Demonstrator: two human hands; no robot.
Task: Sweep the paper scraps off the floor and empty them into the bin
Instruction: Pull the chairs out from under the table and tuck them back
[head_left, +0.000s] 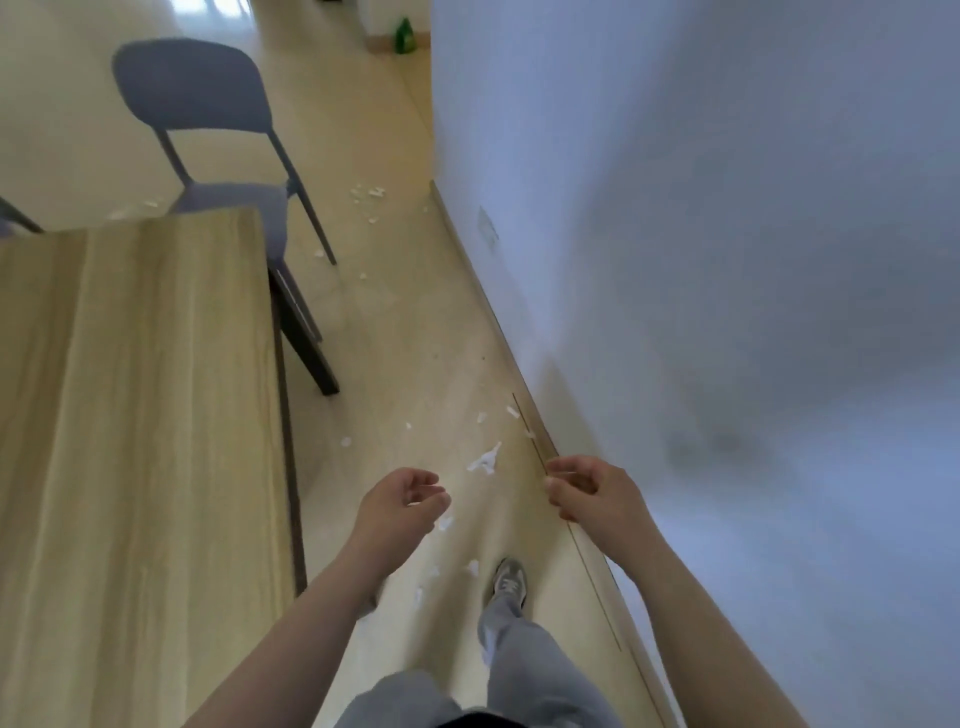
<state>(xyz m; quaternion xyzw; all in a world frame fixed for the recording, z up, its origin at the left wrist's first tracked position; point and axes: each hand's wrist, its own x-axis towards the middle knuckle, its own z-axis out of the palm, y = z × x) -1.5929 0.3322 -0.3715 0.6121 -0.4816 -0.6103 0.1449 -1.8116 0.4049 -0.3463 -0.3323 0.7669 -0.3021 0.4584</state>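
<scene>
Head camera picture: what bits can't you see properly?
- No bin or broom shows in the head view; they lie outside the frame.
- Green bottle: far off, cut by the top edge, label too small to read.
- Floor under the wooden table: hidden by the tabletop, so paper scraps there cannot be counted.
- Wall plate: blurred; socket or switch, cannot tell.
- Second foot: hidden behind the trouser leg.

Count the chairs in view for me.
1: the dark grey plastic chair stands at the far end of the light wooden table. A dark strut at the left edge may belong to a second chair, mostly out of frame.
</scene>
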